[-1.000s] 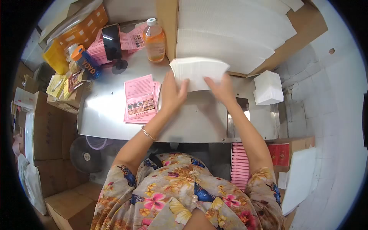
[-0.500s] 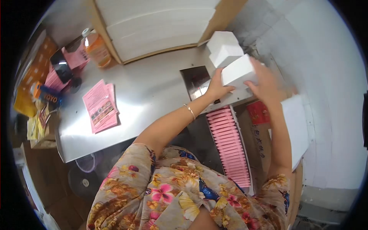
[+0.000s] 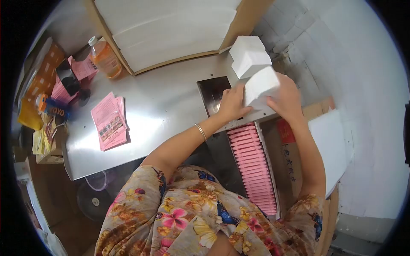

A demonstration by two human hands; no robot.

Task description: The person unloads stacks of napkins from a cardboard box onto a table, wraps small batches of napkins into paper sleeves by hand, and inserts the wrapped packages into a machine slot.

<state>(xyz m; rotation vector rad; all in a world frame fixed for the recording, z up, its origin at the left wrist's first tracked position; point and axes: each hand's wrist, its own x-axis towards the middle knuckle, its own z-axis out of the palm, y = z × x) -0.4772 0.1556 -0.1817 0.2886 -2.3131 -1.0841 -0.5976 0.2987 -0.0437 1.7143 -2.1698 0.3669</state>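
Note:
Between my two hands is a stack of white paper napkins [image 3: 261, 86], a white block slightly blurred, held over the right end of the metal table. My left hand [image 3: 232, 103] presses its left side, thumb toward me. From the right, my right hand [image 3: 288, 97] wraps round the other side, its fingertips partly hidden behind the stack. Just beyond stand more white napkin stacks [image 3: 250, 55]. A dark rectangular opening [image 3: 208, 91] in the tabletop lies beside my left hand. Below the table edge, a long tray holds a row of pink packets [image 3: 252, 166].
Pink printed leaflets [image 3: 110, 121] lie on the metal table [image 3: 158, 106]. At the left are an orange drink bottle [image 3: 106, 59], a phone [image 3: 67, 77] and a blue can [image 3: 55, 107]. A large carton of white paper [image 3: 171, 30] stands behind; a wall [image 3: 358, 64] bounds the right.
Both hands have drawn the napkin stack slightly toward me and left, tilting it. My view has shifted a little.

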